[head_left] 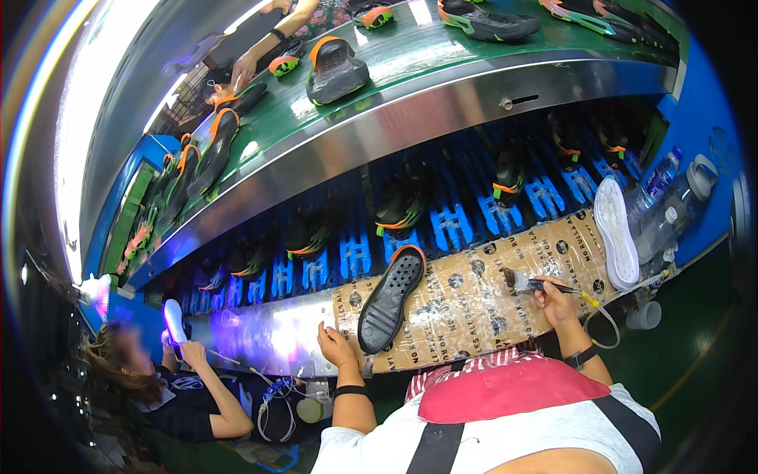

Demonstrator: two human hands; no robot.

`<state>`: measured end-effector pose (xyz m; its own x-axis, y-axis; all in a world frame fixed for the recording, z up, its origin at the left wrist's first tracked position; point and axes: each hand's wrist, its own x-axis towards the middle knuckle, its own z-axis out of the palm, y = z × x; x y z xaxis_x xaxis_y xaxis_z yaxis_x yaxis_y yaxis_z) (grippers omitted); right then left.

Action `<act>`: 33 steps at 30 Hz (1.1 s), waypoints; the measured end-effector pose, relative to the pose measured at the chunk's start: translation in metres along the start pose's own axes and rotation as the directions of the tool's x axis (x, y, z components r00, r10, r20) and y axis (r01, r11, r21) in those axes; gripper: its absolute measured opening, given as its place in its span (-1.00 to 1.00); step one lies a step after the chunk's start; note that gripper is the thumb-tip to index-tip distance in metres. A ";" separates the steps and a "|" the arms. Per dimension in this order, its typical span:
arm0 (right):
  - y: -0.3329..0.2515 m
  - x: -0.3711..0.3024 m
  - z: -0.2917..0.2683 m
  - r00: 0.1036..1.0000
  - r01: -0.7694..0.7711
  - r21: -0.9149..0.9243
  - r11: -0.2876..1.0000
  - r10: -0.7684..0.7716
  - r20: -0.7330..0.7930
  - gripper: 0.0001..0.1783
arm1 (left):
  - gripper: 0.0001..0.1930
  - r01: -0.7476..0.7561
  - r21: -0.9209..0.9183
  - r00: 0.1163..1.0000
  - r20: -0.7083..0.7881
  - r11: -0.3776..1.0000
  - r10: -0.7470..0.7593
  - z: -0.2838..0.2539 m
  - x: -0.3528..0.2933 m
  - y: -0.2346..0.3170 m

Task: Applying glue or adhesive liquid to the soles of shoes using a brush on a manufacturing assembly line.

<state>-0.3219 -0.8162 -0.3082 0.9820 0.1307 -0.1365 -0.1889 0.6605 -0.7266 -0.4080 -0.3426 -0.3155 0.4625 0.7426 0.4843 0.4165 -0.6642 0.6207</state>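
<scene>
My right hand (557, 303) is closed around the dark handle of a glue brush (530, 283) with a yellow fitting and a thin clear hose. Its bristle end is over the cardboard-covered bench (474, 308). My left hand (337, 346) is at the bench's near edge with its fingers loosely apart, holding nothing. Just right of it lies a black shoe upper (388, 304) with an orange rim, its holed and ribbed underside facing up; hand and upper look slightly apart. A white shoe sole (616, 233) rests at the bench's right end.
Shoes stand on blue racks (451, 225) behind the bench, below a green conveyor (410, 55) carrying more shoes. Bottles (662, 175) stand at the right. On the left, a co-worker (189, 387) holds a white sole (174, 320). Another person's hand (245, 69) reaches over the conveyor.
</scene>
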 end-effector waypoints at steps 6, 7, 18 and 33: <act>0.001 0.000 -0.002 1.000 0.014 -0.006 1.000 -0.014 -0.003 -0.69 | -0.69 0.019 0.007 1.000 0.021 1.000 -0.020 0.001 -0.001 -0.001; 0.000 0.000 -0.001 1.000 0.012 -0.012 1.000 -0.012 0.000 -0.70 | -0.68 0.019 0.010 1.000 0.018 1.000 -0.020 0.001 -0.001 -0.002; -0.001 -0.001 0.001 1.000 0.012 -0.037 0.999 -0.013 -0.012 -0.69 | -0.68 0.024 0.003 0.999 0.023 1.000 -0.024 0.002 -0.001 -0.003; -0.002 -0.001 0.004 1.000 0.017 -0.077 0.997 -0.018 -0.018 -0.67 | -0.69 0.032 -0.007 0.999 0.024 0.999 -0.032 -0.001 -0.001 0.002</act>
<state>-0.3224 -0.8150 -0.3043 0.9852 0.1051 -0.1354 -0.1714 0.6038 -0.7785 -0.4084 -0.3444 -0.3143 0.4677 0.7612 0.4493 0.4259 -0.6394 0.6401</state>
